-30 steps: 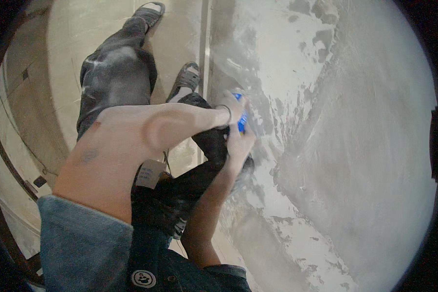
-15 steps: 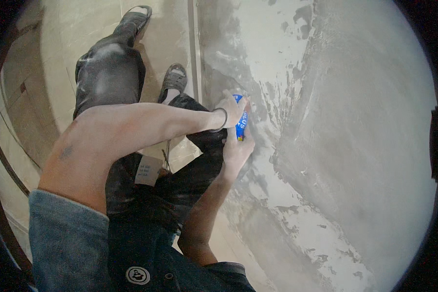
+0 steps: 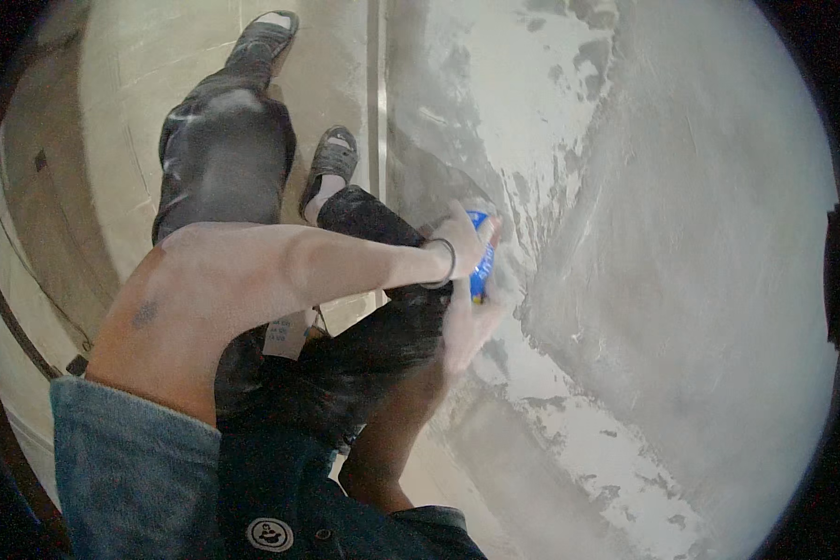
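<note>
Both hands are together on a flat blue piece with white lettering [image 3: 482, 276], held close against a grey wall with white patches [image 3: 551, 103]. My left hand [image 3: 459, 243], with a dark band at the wrist, grips its upper part. Below it, my right hand [image 3: 474, 327] is closed round the lower end and a little blurred. The fingers cover much of the blue piece, and its exact kind does not show. Whether it touches the wall cannot be made out.
My legs in dusty dark trousers [image 3: 224, 159] stretch over the beige tiled floor [image 3: 121, 121], with dark slippers [image 3: 331, 157] on the feet. A white tag with print [image 3: 285, 336] hangs near my waist. A pale strip [image 3: 377, 103] runs along the wall's foot.
Both hands have moved down and slightly right in the picture with the blue piece. My legs and the wall have shifted slightly in view too.
</note>
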The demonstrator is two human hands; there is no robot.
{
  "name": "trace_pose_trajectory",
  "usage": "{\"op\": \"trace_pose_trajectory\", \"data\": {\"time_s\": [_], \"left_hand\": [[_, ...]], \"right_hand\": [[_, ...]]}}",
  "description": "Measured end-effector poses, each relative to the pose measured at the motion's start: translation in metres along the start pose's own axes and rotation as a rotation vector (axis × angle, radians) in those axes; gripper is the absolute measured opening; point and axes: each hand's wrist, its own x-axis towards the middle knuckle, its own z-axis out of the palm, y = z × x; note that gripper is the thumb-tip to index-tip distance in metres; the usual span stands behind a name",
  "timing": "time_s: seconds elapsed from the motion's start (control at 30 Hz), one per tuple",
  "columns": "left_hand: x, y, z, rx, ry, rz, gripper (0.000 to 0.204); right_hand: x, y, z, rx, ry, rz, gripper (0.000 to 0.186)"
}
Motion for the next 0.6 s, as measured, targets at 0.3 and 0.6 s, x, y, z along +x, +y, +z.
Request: {"op": "trace_pose_trajectory", "data": {"time_s": [0.3, 0.6], "left_hand": [[0.011, 0.0, -0.006, -0.001, -0.065, -0.154, 0.071], [0.03, -0.025, -0.001, 0.373, -0.143, 0.0, 0.07]], "right_hand": [[0.009, 0.023, 0.0, -0.029, -0.035, 0.063, 0.036], [0.02, 0.053, 0.024, -0.102, -0.074, 0.237, 0.025]]}}
